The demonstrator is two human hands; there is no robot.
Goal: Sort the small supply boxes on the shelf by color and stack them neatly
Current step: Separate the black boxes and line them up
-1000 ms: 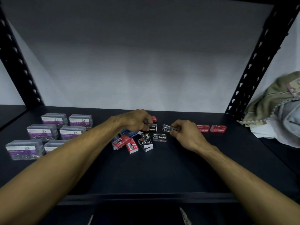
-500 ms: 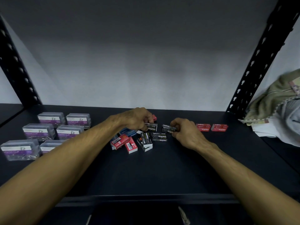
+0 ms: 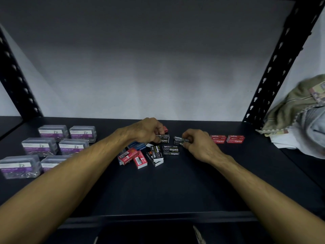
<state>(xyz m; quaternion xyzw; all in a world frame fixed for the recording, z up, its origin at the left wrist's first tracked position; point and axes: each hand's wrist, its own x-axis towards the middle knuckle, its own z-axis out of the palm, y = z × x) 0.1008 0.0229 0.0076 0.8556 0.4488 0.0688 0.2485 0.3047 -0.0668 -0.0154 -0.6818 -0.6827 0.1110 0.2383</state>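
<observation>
A loose heap of small staple boxes lies mid-shelf: red ones [image 3: 133, 156], blue ones [image 3: 138, 145] and black ones [image 3: 171, 150]. My left hand [image 3: 147, 131] grips a black staple box [image 3: 164, 139] at the heap's back. My right hand [image 3: 197, 144] pinches another black staple box [image 3: 179, 140] just right of it. Two red boxes [image 3: 218, 139] [image 3: 235, 139] sit side by side further right. A red box corner [image 3: 165, 128] shows behind my left hand.
Several clear paper clip boxes with purple labels [image 3: 73, 146] stand in rows at the left. Black perforated shelf posts rise at left [image 3: 15, 80] and right [image 3: 274, 67]. Folded cloth [image 3: 299, 110] lies on the shelf's right end. The shelf's front edge [image 3: 158, 215] is near me.
Both hands have stayed almost in place on their black boxes; the right hand's box has edged slightly toward the left one.
</observation>
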